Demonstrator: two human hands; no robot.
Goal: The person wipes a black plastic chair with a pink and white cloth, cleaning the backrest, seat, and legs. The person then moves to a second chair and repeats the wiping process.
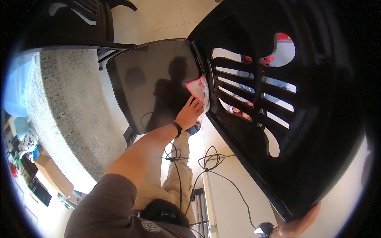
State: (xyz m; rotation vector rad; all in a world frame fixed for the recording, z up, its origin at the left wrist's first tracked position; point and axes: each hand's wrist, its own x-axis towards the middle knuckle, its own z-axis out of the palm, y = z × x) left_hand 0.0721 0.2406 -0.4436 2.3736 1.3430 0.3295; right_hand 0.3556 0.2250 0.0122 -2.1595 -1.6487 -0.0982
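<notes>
My left hand (190, 114) lies at the back edge of a glossy dark chair seat (143, 89), its fingers on a folded white cloth with pink edging (198, 89). The cloth sits where the seat meets the chair's backrest and partly hides the fingertips. Tall, black and slatted, the chair backrest (276, 98) fills the right side. At its lower right corner is my right hand (300, 223), holding the edge; part of that hand is hidden behind the backrest. The seat reflects a dark silhouette.
A table with a patterned lace cloth (80, 110) stands left of the seat. Another black chair (86, 26) is at the upper left. Black cables (208, 169) hang before my legs, one running to a small device (264, 229) by my right hand. A cardboard box (55, 172) is at the lower left.
</notes>
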